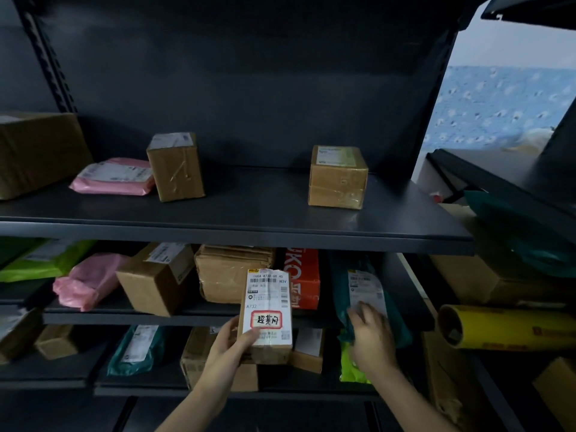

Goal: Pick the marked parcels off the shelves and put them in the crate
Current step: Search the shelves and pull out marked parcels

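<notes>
My left hand holds a small cardboard parcel upright in front of the middle shelf. Its white label faces me and carries a red-framed handwritten mark. My right hand grips a dark teal mailer bag that stands on the middle shelf to the right, its fingers curled on the bag's lower edge under the white label. No crate is in view.
The upper shelf holds a pink mailer and three brown boxes, one tall and one cube-shaped. Lower shelves are packed with boxes, pink, green and teal bags and a red box. A yellow film roll lies at right.
</notes>
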Motion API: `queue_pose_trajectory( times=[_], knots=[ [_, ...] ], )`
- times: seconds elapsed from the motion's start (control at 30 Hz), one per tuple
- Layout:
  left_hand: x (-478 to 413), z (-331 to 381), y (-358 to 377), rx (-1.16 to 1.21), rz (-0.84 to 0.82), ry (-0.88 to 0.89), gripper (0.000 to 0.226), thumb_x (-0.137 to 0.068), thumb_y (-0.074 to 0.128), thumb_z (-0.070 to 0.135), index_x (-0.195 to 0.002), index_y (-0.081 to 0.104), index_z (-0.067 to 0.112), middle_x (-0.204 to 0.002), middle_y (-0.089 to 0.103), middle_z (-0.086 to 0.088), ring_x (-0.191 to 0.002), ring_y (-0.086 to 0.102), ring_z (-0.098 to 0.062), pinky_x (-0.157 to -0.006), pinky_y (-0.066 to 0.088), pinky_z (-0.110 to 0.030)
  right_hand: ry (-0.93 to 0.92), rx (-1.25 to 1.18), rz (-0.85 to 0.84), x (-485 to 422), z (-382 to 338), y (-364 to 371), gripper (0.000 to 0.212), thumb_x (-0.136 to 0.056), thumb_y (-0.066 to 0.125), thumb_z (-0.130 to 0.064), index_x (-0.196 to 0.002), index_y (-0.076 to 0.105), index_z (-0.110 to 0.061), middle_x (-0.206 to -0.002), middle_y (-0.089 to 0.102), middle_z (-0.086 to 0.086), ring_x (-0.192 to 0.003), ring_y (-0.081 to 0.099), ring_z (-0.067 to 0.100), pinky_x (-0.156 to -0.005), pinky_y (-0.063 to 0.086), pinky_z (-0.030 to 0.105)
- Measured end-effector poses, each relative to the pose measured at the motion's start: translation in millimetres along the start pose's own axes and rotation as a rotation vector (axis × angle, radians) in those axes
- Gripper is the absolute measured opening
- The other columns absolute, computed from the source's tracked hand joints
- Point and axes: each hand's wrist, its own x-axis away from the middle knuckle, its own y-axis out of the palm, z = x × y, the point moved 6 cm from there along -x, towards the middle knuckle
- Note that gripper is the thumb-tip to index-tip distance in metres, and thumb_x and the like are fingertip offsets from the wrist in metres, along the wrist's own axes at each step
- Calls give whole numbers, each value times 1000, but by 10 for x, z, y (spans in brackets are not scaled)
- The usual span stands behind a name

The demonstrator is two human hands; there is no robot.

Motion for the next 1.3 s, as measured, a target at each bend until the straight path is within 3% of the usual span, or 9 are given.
queue_pose_trajectory(
  times=[0.27, 0.47, 0.67, 0.77, 0.9, 1.03, 1.1, 1.17, 1.3],
  knots=[
    [-38, 142, -344, 29, 37, 38, 88, -47, 80, 33, -127, 46, 16, -118, 64, -13, -109, 61, -31, -99, 46, -50, -32, -231, 124, -580, -976, -188, 60, -93, 50, -28, -146, 25, -22, -155, 19, 9, -141, 23, 25, -112, 27, 32],
    [-91, 177, -710, 55, 55, 45, 76, -47, 83, 30, -116, 52, 20, -112, 69, -10, -104, 65, -28, -93, 50, -46, 149, -114, 15, -984, -1206, -42, 64, -86, 46, -57, -141, 33, -27, -153, 19, 16, -137, 20, 34, -109, 24, 44],
    [-85, 72, -893, 109, 87, 30, 76, -50, 80, 29, -119, 52, 16, -109, 70, -11, -102, 66, -30, -89, 51, -45, 171, -80, 41, -773, -1170, -54, 56, -83, 52, -56, -135, 40, -37, -149, 29, 12, -131, 28, 33, -103, 30, 44],
    [-74, 39, -833, 131, 71, 2, 70, -53, 78, 28, -117, 52, 17, -108, 70, -11, -99, 67, -28, -79, 53, -40, 208, -250, 144, -461, -1037, -151, 58, -81, 59, -50, -135, 44, -34, -143, 38, 13, -128, 34, 34, -101, 35, 44],
    [-28, -18, -653, 122, 48, -23, 82, -56, 77, 31, -130, 44, 15, -113, 67, -10, -106, 63, -28, -97, 48, -47, 284, -733, 183, -82, -785, -140, 50, -83, 62, -30, -131, 52, -22, -124, 52, 14, -115, 47, 34, -96, 45, 48],
    [30, -46, -473, 94, 28, -34, 92, -52, 77, 38, -134, 42, 16, -116, 65, -9, -110, 60, -28, -102, 44, -50, 316, -987, 80, 179, -666, -53, 48, -90, 56, -28, -137, 44, -22, -126, 53, 8, -117, 51, 29, -97, 46, 52],
    [40, -64, -407, 84, 22, -36, 94, -52, 77, 40, -136, 41, 15, -118, 64, -9, -111, 59, -28, -104, 43, -50, 341, -1080, 53, 250, -604, -35, 47, -91, 55, -26, -136, 44, -22, -126, 56, 8, -114, 54, 26, -94, 49, 48],
    [50, -74, -347, 80, 17, -34, 97, -51, 77, 41, -137, 40, 15, -119, 63, -8, -112, 59, -27, -104, 42, -50, 363, -1155, 50, 287, -545, -53, 39, -91, 56, -21, -129, 49, -25, -119, 60, 5, -103, 61, 18, -77, 54, 31],
    [77, -70, -265, 62, 12, -39, 98, -52, 77, 43, -138, 39, 18, -117, 62, -5, -111, 58, -25, -105, 41, -49, 369, -1226, 10, 311, -516, -98, 33, -91, 56, -19, -117, 47, -37, -109, 61, -2, -92, 62, 8, -57, 48, 12]
  ],
)
